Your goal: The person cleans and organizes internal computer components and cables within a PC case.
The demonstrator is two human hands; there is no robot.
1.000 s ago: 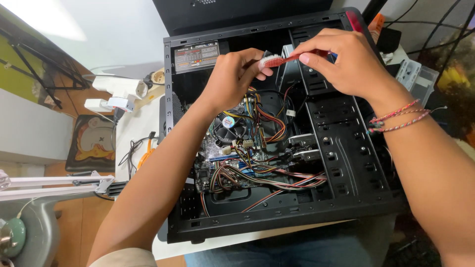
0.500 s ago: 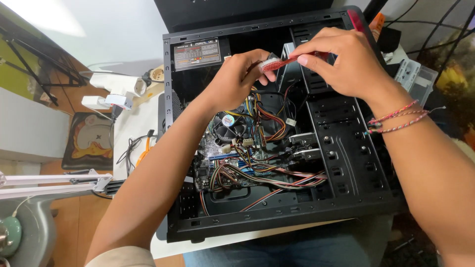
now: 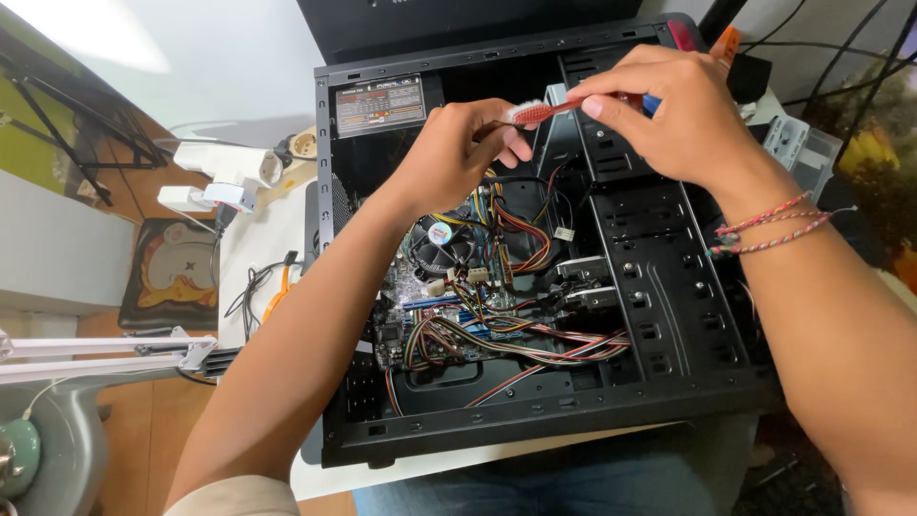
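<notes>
The right hand [image 3: 683, 119] holds a small brush with a red and blue plastic handle and pale bristles [image 3: 564, 105] over the upper part of an open black metal computer case [image 3: 669, 334] that lies on its side on the white table [image 3: 253, 239]; its grip is closed, thumb and fingers pinched round the handle, bristle head pointing left. The left hand [image 3: 457, 153] meets the brush at that end; its fingers are curled in and its fingertips [image 3: 516, 143] touch or pinch the bristles, though whether it truly has hold of them or only brushes against them I cannot tell.

Both hands hover above the case; the brush is not touching any part inside. Below them sit the round black cooling fan with a coloured centre label [image 3: 441, 239] and a tangle of red, yellow, black and striped wires [image 3: 497, 330] over the green circuit board [image 3: 406, 315]; a labelled black power supply box [image 3: 382, 105] fills the top left corner; the perforated black drive bays [image 3: 659, 268] run down the right.

As a judgement, the work is partway: the side panel is already off and the insides exposed, yet the wiring is all still plugged in and the board in place; how much dust has been cleared cannot be told.

On the table to the left lie a white power strip [image 3: 224, 167] and orange-handled pliers [image 3: 277, 291].
</notes>
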